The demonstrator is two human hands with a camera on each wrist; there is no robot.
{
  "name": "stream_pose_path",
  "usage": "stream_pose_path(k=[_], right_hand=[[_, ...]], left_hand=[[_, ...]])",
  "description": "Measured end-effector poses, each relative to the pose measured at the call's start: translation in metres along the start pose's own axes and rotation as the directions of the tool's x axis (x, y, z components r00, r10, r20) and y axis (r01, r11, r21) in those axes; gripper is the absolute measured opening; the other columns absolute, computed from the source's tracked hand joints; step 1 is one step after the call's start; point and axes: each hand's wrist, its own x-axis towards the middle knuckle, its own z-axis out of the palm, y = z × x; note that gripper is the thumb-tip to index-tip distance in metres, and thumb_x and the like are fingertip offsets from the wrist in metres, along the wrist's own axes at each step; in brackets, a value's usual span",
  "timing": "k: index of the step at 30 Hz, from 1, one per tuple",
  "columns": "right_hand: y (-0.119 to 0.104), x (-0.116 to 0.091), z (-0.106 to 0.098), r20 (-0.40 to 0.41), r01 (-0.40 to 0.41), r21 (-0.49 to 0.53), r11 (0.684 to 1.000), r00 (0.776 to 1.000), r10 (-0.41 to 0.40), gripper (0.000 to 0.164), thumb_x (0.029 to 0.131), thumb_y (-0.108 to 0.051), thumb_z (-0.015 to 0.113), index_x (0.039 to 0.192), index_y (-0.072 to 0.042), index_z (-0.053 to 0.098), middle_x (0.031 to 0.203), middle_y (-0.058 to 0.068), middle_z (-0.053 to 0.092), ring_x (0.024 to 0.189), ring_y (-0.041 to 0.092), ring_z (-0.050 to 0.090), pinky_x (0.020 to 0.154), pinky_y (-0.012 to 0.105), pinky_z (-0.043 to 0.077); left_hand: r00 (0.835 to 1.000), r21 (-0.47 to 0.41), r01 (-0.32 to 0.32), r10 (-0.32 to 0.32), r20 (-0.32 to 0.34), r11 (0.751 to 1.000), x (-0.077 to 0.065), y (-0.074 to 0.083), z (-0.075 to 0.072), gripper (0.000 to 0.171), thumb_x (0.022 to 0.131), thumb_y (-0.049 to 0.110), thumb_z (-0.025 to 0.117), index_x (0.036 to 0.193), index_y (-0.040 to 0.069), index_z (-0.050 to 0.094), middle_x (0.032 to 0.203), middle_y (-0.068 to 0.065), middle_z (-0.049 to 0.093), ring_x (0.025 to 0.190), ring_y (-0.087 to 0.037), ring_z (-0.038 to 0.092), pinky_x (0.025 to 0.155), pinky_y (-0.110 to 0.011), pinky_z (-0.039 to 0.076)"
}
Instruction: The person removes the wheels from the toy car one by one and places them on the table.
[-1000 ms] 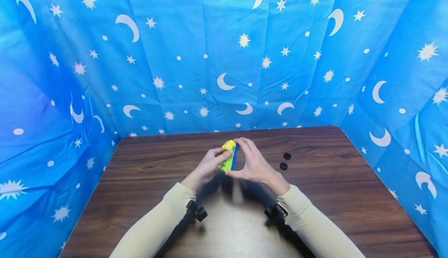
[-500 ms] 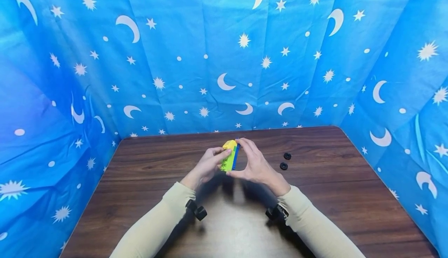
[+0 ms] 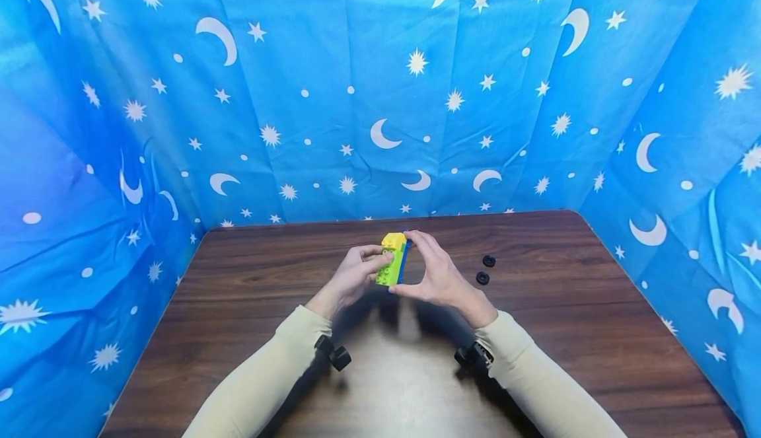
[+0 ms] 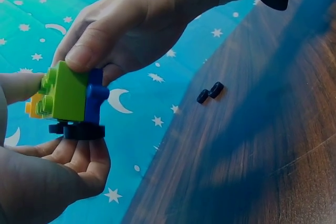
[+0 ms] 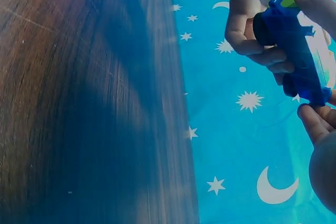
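A toy car of building bricks [image 3: 394, 275] is held between both hands above the table. It has a lime-green body, a yellow brick [image 3: 394, 240] at its far end and a blue base [image 5: 295, 40]. My left hand [image 3: 351, 278] grips its side, thumb on the green studs and fingers curled beneath a black wheel [image 4: 84, 131] along that side. My right hand [image 3: 444, 281] spans the car lengthwise, thumb at the near end and fingertips at the far end. In the right wrist view, two blue axle stubs point away from the left hand's side.
Two loose black wheels, one farther back [image 3: 489, 261] and one nearer [image 3: 482, 278], lie on the brown wooden table [image 3: 559, 306] right of my right hand. A blue cloth [image 3: 333, 121] with moons and stars stands around the table's back and sides.
The toy car has turned slightly, so more of its studded green top faces the head view. Both hands keep their holds. The loose wheels stay put.
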Motion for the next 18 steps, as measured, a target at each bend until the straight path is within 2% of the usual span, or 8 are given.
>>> stream_pose_path(k=[3,8,14,18], right_hand=[[0.001,0.0001,-0.0001,0.008,0.0,-0.009,1.0,1.0,0.0,0.102,0.064,-0.043,0.088,0.142,-0.001,0.039,0.139,0.019,0.045,0.121,0.032,0.051,0.097,0.053,0.048],[0.0007,0.0007,0.0011,0.041,-0.005,-0.01,1.0,0.999,0.005,0.108,0.065,-0.044,0.088,0.146,0.002,0.035,0.14,0.021,0.043,0.117,0.034,0.053,0.097,0.049,0.049],[-0.0009,0.0025,0.0016,0.067,-0.047,-0.046,0.998,0.997,0.05,0.111,0.063,-0.045,0.089,0.148,-0.001,0.033,0.14,0.021,0.041,0.125,0.035,0.047,0.102,0.052,0.046],[-0.0039,0.0029,0.0047,0.091,-0.079,-0.087,0.993,0.992,0.086,0.113,0.061,-0.049,0.089,0.147,-0.002,0.033,0.138,0.022,0.042,0.125,0.035,0.045,0.101,0.052,0.046]], left_hand=[[0.998,0.031,0.01,-0.008,-0.054,0.999,0.0016,0.0007,0.0009,0.048,0.091,0.013,0.066,0.13,-0.008,0.048,0.109,-0.013,0.063,0.097,-0.018,0.064,0.08,-0.03,0.056],[0.987,0.091,0.005,0.01,-0.162,0.996,0.003,-0.0007,0.0026,0.047,0.086,0.009,0.071,0.125,-0.009,0.052,0.099,-0.011,0.064,0.089,-0.016,0.063,0.075,-0.028,0.056],[0.977,0.122,-0.035,0.06,-0.205,0.992,0.0037,-0.0024,0.0064,0.051,0.082,0.009,0.076,0.122,-0.011,0.052,0.097,-0.01,0.064,0.085,-0.014,0.062,0.073,-0.026,0.056],[0.972,0.157,-0.03,0.066,-0.227,0.987,0.0024,-0.004,0.0088,0.05,0.08,0.011,0.078,0.119,-0.009,0.054,0.096,-0.009,0.064,0.084,-0.013,0.063,0.073,-0.025,0.056]])
